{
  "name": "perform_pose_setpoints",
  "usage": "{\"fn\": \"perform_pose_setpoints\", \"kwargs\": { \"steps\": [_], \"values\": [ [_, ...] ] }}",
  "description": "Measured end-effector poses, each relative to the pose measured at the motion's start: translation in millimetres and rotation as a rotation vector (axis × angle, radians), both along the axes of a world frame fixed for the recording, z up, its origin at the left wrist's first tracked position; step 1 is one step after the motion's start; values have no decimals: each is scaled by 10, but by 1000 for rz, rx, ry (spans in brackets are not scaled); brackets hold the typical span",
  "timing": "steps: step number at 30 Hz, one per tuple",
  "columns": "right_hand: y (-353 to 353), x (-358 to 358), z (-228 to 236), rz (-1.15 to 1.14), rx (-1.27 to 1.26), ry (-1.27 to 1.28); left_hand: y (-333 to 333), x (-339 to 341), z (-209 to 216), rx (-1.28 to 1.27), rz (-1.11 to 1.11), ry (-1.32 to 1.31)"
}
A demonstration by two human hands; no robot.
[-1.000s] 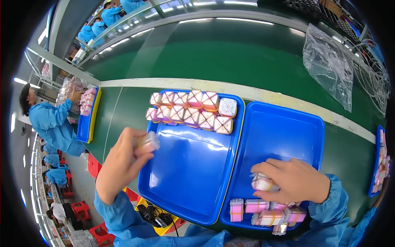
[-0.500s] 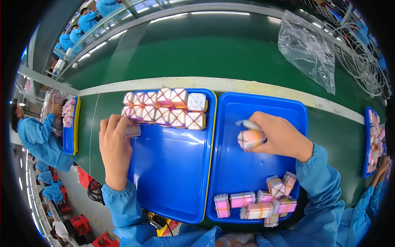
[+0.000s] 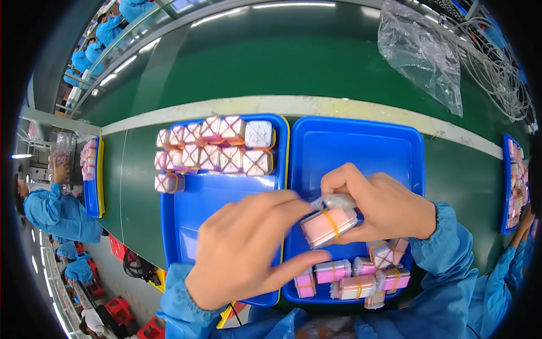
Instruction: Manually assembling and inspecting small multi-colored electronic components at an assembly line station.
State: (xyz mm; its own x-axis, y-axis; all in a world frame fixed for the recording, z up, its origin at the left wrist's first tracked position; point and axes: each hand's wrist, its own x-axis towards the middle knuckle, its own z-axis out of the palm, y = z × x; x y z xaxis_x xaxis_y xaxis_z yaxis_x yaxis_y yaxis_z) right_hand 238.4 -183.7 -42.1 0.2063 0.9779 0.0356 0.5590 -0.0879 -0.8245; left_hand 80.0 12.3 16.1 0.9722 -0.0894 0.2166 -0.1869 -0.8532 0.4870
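My right hand (image 3: 389, 206) grips a small pink box-shaped pack (image 3: 327, 227) with a yellow rubber band around it, over the right blue tray (image 3: 361, 144). A crumpled whitish, see-through piece (image 3: 337, 201) is pinched against the pack's upper side; its kind is unclear. Reaching toward the pack, my left hand (image 3: 243, 246) is blurred, with thumb and fingers apart and nothing in them. Banded packs (image 3: 210, 157) stand in two rows in the left blue tray (image 3: 197, 217), with one single pack (image 3: 168, 182) below their left end. Several pink packs (image 3: 355, 287) lie loose in the right tray's near end.
Beyond the trays runs a pale ledge (image 3: 271, 105) and a green surface (image 3: 271, 68). A clear plastic bag (image 3: 420, 53) and white cables (image 3: 497, 85) lie at the far right. Trays of packs stand at both sides, with co-workers in blue beside them.
My left hand has let go of a pack below the rows in the left tray and moved right, toward my right hand. My right hand has turned its pack and brought it slightly nearer.
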Motion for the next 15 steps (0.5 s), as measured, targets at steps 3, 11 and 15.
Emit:
{"fn": "perform_pose_setpoints", "kwargs": {
  "steps": [3,11,15],
  "values": [
    [3,-106,-80,-3,21,-46,-138,158,-165,-213,14,282],
    [103,-70,-221,-195,29,152,-156,1,-510,-792,104,469],
    [90,180,-442,-280,-34,-214,-205,14,-511,-1335,57,493]
  ]
}}
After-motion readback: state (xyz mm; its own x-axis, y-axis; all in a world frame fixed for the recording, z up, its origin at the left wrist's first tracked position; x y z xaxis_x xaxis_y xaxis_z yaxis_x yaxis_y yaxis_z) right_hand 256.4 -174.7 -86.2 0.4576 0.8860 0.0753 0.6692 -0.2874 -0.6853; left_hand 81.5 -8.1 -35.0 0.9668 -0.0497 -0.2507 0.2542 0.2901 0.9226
